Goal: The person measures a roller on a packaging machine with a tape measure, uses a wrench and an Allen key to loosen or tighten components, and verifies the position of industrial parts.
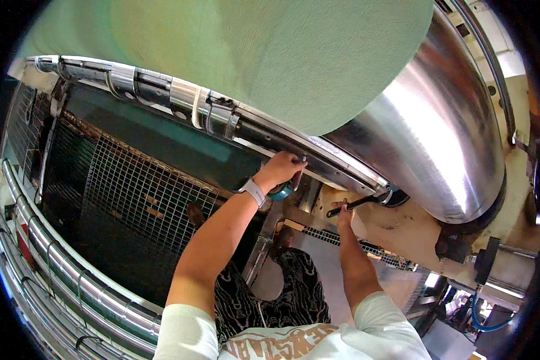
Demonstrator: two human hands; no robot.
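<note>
My left hand [277,170], with a pale-banded watch [253,191] on the wrist, reaches to a long metal bar [264,129]. Its fingers are closed at the bar's lower edge around a small part that I cannot make out. Just below that hand is a teal round part [280,193], partly hidden by it. My right hand [344,216] grips the black handle of a wrench [359,203]. The wrench's far end meets the right end of the bar, beside a round metal fitting [385,194].
Above the bar hangs a big green-covered roller [222,54], with a shiny metal cylinder [426,126] to its right. Wire grating [144,192] lies below left. Curved metal pipes [72,270] line the lower left. A blue hose [477,315] is at lower right.
</note>
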